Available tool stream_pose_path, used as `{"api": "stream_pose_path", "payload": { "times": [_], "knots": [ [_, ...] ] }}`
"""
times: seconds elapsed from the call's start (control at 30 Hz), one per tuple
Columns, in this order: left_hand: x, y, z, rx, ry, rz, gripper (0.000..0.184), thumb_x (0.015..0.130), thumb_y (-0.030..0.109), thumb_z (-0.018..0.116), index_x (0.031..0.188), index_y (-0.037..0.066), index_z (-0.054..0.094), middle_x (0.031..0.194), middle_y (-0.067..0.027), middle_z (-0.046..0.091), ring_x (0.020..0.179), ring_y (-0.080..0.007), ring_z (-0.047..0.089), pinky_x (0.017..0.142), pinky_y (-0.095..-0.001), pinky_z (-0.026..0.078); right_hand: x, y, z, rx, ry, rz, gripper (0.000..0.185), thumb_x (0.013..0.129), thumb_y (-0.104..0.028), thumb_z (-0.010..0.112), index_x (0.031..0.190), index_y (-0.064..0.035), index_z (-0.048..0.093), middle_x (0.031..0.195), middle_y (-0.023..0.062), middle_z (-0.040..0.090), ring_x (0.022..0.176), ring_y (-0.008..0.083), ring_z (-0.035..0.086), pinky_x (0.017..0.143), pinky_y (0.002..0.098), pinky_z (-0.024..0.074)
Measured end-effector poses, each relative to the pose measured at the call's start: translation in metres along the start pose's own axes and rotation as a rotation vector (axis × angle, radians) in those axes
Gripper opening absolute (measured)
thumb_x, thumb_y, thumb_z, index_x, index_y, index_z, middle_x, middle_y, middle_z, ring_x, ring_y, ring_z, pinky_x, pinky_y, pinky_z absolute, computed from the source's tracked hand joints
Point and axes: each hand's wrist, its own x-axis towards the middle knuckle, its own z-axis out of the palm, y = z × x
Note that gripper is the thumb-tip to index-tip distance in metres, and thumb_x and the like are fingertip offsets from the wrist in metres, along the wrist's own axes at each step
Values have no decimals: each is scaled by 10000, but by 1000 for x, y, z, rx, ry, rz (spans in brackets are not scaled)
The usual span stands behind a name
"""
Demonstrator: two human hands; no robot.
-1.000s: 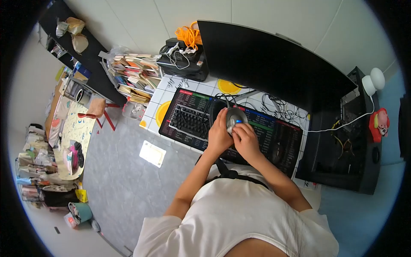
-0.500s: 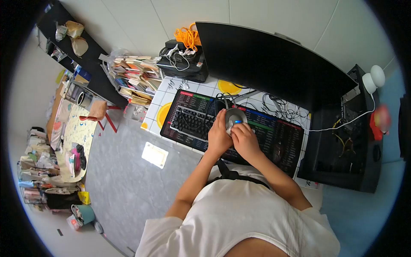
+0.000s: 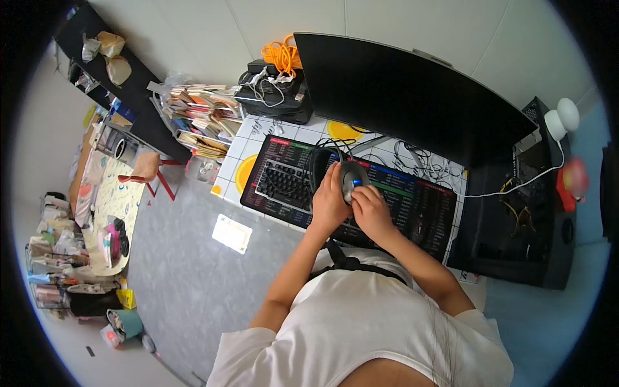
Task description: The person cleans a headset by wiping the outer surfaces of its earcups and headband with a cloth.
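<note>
A dark rounded object [image 3: 354,173], like the ear cup of a headset, with a small blue light on it, is held above the desk mat [image 3: 400,193]. My left hand [image 3: 331,205] is closed round its left and lower side. At its lower right edge my right hand [image 3: 371,209] has its fingers pressed together near the blue light; whether they grip anything small is hidden. A second black part [image 3: 320,169] hangs just left of it, beside the keyboard [image 3: 284,184].
Behind the mat stands a large black monitor [image 3: 412,97], with tangled cables [image 3: 416,158] under it. An open black computer case [image 3: 503,238] lies at the right. Stacked books [image 3: 203,113] and a black box [image 3: 274,103] with orange cord [image 3: 282,55] are at the left.
The black part left of the held object has swung into clearer view, and the held object has tilted slightly. Both hands stay around it.
</note>
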Motion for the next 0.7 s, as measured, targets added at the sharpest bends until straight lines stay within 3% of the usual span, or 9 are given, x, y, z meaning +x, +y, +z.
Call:
{"api": "stream_pose_path", "payload": {
  "times": [0.33,0.4,0.53,0.7],
  "knots": [
    [0,-3,-3,4,-1,-44,710,691,85,633,1323,8,319,1312,-224,423,1093,-392,519,858,-400,471,-7,1,2,41,-45,31,116,758,-8,597,870,21,592,911,118,578,875,299,556,764,385,470],
    [1,-9,6,-18,67,14,733,679,107,653,1323,5,319,1299,-224,435,1091,-390,522,849,-396,475,4,-6,12,62,94,10,121,755,-8,609,874,14,598,923,116,584,882,301,559,768,380,469],
    [-3,-10,6,-54,87,-58,739,685,129,669,1324,6,319,1286,-223,445,1089,-385,524,840,-392,477,1,-13,8,105,89,42,130,753,-14,624,879,12,608,930,115,588,896,301,561,778,379,468],
    [2,5,-3,-52,20,-122,957,542,197,785,1337,8,286,1307,-199,421,1124,-361,500,868,-392,469,-13,11,-5,103,152,123,117,758,-7,636,868,20,605,944,110,596,884,288,556,770,381,467]
  ]
}}
